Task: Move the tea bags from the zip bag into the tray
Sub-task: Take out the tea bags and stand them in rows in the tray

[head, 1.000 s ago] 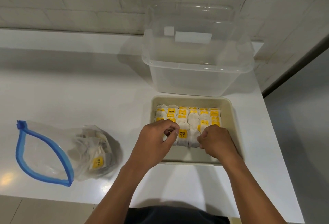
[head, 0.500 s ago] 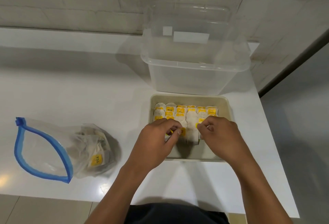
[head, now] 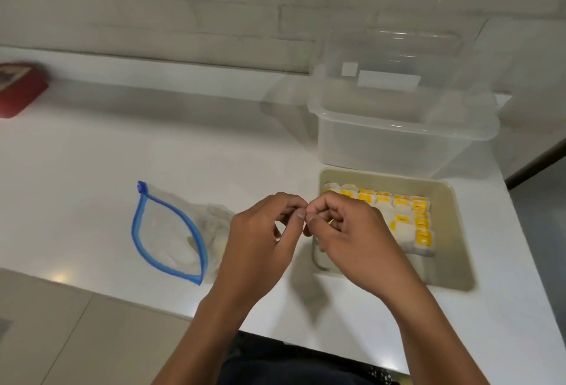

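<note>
The clear zip bag [head: 171, 231] with a blue zipper lies open on the white counter, with a few tea bags [head: 216, 216] bunched at its far end. To its right, the beige tray [head: 459, 231] holds rows of yellow-tagged tea bags [head: 407, 219]. My left hand [head: 257, 237] and my right hand [head: 352, 237] meet fingertip to fingertip just left of the tray, above the counter. A thin yellow sliver, a tea bag tag [head: 330, 221], shows between my right fingers. My left fingers are curled; what they pinch is hidden.
A large clear plastic container [head: 398, 139] stands right behind the tray, near the brick wall. A red object [head: 18, 87] sits at the far left of the counter. The counter's front edge [head: 122, 296] runs close below the zip bag.
Both hands have lifted off the tea bags in the tray and come together to the left of it. The camera has swung left, bringing the red object into view.
</note>
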Demonstrator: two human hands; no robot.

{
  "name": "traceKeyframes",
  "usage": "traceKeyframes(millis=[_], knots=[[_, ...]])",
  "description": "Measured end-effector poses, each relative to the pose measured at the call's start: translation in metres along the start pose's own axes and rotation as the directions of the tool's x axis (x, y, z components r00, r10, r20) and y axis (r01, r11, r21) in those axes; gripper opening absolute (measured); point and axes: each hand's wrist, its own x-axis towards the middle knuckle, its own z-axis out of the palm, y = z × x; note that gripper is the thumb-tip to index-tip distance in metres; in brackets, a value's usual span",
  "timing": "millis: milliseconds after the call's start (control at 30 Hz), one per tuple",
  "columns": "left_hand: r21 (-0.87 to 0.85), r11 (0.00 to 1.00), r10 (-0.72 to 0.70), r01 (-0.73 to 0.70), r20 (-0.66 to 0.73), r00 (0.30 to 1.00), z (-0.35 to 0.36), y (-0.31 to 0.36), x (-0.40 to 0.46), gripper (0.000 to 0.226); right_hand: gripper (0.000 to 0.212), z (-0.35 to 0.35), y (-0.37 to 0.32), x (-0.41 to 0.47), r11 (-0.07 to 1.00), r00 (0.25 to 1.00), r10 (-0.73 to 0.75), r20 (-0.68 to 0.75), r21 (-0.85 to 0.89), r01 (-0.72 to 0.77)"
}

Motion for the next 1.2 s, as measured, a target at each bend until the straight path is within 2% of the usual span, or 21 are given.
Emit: traceKeyframes(millis=[233,333,400,467,500,567,600,667,700,767,867,933,1033,1100,1200], knots=[[0.061,0.992,-0.105,0.112,-0.103,0.989,-0.072,-0.03,-0.017,0.013,0.012,0.061,-0.045,0.01,0.997,0.99,-0.057,0.128,0.068,0.048],[0.122,0.984,-0.101,0.133,-0.239,0.966,-0.105,-0.049,-0.026,0.011,0.012,0.093,-0.064,0.012,0.991,0.982,-0.049,0.183,0.131,0.025],[0.213,0.96,-0.105,0.185,-0.336,0.936,-0.119,-0.07,-0.033,0.01,0.015,0.116,-0.074,0.012,0.994,0.967,-0.051,0.248,0.103,0.026],[0.309,0.893,-0.207,0.327,-0.362,0.909,-0.126,-0.094,-0.039,0.018,0.024,0.141,-0.078,0.013,0.997,0.934,-0.052,0.354,-0.028,0.066],[0.368,0.842,-0.274,0.393,-0.336,0.901,-0.128,-0.107,-0.041,0.025,0.028,0.154,-0.079,0.013,0.99,0.911,-0.03,0.411,-0.114,0.084],[0.484,0.757,-0.384,0.438,-0.213,0.898,-0.128,-0.129,-0.045,0.038,0.034,0.173,-0.079,0.014,0.954,0.881,0.054,0.47,-0.284,0.093],[0.505,0.739,-0.438,0.446,-0.143,0.888,-0.127,-0.136,-0.045,0.038,0.038,0.179,-0.077,0.016,0.927,0.883,0.111,0.456,-0.367,0.073],[0.468,0.768,-0.484,0.437,-0.024,0.875,-0.124,-0.146,-0.047,0.028,0.053,0.183,-0.073,0.02,0.868,0.908,0.205,0.364,-0.496,0.003],[0.427,0.802,-0.471,0.418,0.022,0.882,-0.123,-0.149,-0.048,0.024,0.055,0.183,-0.072,0.023,0.846,0.919,0.227,0.323,-0.532,-0.023],[0.347,0.864,-0.413,0.364,0.076,0.908,-0.12,-0.153,-0.049,0.022,0.048,0.181,-0.07,0.028,0.823,0.929,0.251,0.272,-0.564,-0.057],[0.274,0.906,-0.365,0.323,0.119,0.924,-0.116,-0.153,-0.046,0.013,0.03,0.185,-0.067,0.033,0.822,0.929,0.279,0.245,-0.561,-0.098],[0.237,0.92,-0.349,0.312,0.133,0.928,-0.115,-0.154,-0.043,0.005,0.028,0.192,-0.065,0.036,0.822,0.939,0.254,0.233,-0.563,-0.083],[0.211,0.929,-0.333,0.304,0.114,0.936,-0.12,-0.158,-0.037,0.016,0.038,0.204,-0.059,0.043,0.833,0.932,0.263,0.25,-0.545,-0.089],[0.204,0.931,-0.327,0.302,0.099,0.94,-0.128,-0.161,-0.035,0.023,0.036,0.211,-0.05,0.05,0.797,0.919,0.311,0.243,-0.593,-0.113],[0.196,0.937,-0.32,0.29,0.144,0.936,-0.134,-0.157,-0.037,0.034,0.03,0.214,-0.038,0.06,0.723,0.928,0.35,0.127,-0.667,-0.182]])
